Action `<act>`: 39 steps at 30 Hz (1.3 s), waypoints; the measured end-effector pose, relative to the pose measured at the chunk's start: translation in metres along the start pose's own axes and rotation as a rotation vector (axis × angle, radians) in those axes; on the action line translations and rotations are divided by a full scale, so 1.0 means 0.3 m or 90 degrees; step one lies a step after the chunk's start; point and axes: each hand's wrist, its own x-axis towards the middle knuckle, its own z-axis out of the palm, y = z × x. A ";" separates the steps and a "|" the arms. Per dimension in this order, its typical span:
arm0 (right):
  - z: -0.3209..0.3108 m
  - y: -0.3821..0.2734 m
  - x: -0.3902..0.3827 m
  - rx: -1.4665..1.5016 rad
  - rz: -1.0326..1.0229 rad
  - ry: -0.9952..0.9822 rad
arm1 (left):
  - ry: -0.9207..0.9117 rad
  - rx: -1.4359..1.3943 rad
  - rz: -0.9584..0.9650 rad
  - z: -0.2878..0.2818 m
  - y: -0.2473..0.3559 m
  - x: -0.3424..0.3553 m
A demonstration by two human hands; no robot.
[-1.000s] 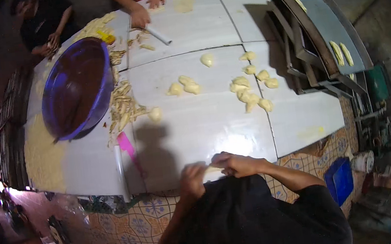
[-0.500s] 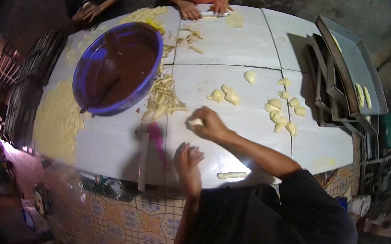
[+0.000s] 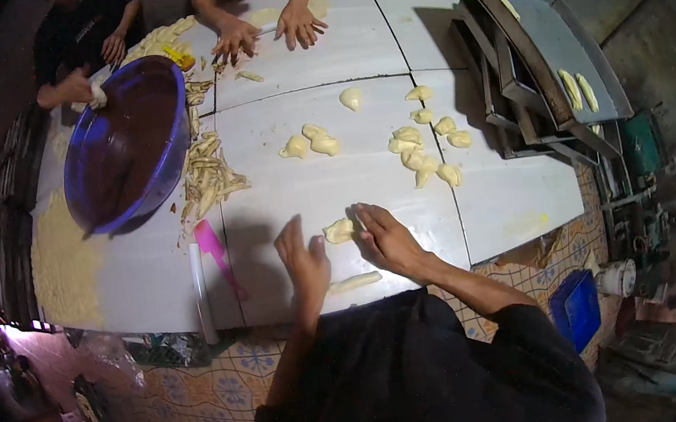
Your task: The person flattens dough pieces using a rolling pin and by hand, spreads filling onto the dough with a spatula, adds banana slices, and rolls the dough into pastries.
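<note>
A small flattened lump of pale dough (image 3: 339, 231) lies on the white tabletop (image 3: 294, 199) between my two hands. My left hand (image 3: 304, 266) is open to the left of the lump, fingers pointing forward and thumb up, apart from the dough. On the other side my right hand (image 3: 391, 242) is open, its fingers stretched forward close by the lump; whether it touches the dough I cannot tell. Nearer my body rests a rolled dough stick (image 3: 355, 282). Beyond my hands sit more dough lumps (image 3: 319, 139), with a cluster of several (image 3: 410, 147) farther right.
At left stands a big blue basin (image 3: 72, 176) of brown filling, beside a heap of cut strips (image 3: 207, 176). A pink scraper (image 3: 212, 247) and a white rod (image 3: 200, 291) lie left of me. Metal trays (image 3: 539, 60) are stacked right. Two co-workers' hands (image 3: 298, 22) (image 3: 78, 87) work across the table.
The dough lump that was in my closed right hand now lies on the table, and that hand has opened. The view has shifted right. One co-worker's hand now holds something pale at the basin.
</note>
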 end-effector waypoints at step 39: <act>-0.035 0.146 -0.103 -0.099 -0.149 -0.051 | -0.111 0.275 0.087 -0.026 -0.113 -0.197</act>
